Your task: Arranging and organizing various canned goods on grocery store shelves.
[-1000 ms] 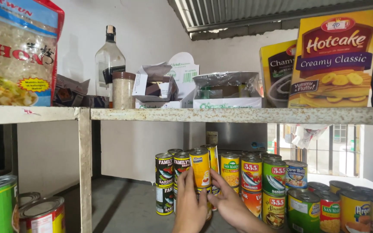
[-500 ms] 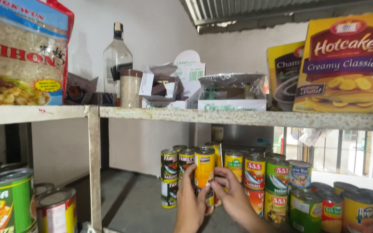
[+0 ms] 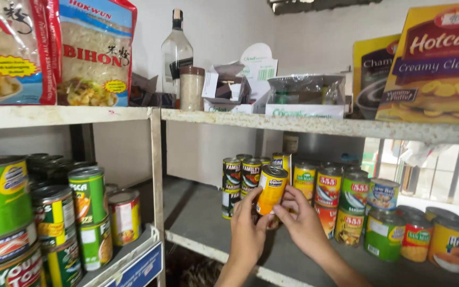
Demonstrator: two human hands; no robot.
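In the head view, both hands reach onto the lower shelf (image 3: 197, 212) and hold a yellow can (image 3: 271, 190) between them. The left hand (image 3: 248, 231) comes up from below, its fingers closed around the can's lower left side. The right hand (image 3: 303, 223) grips from the right, fingers curled over the can's lower edge and side. The can is tilted, top leaning to the left, and is raised off the shelf just in front of a stacked group of cans.

That group stands behind and on both sides of the yellow can: dark-labelled cans (image 3: 241, 175) to its left, stacked two high, and red-and-yellow cans (image 3: 328, 187) just to its right. Farther right sit green cans (image 3: 354, 192) and, near the right edge, orange-yellow cans (image 3: 450, 244).

On the near left, a separate shelf section holds large green cans (image 3: 1, 194) and a smaller red can (image 3: 125, 217).

The upper shelf (image 3: 320, 126) carries noodle packets (image 3: 95, 53) at far left, a clear glass bottle (image 3: 177, 53), a small jar (image 3: 192, 87), open cardboard boxes (image 3: 235, 87), a wrapped tray (image 3: 306, 95) and a yellow pancake-mix box (image 3: 436, 64) at right.
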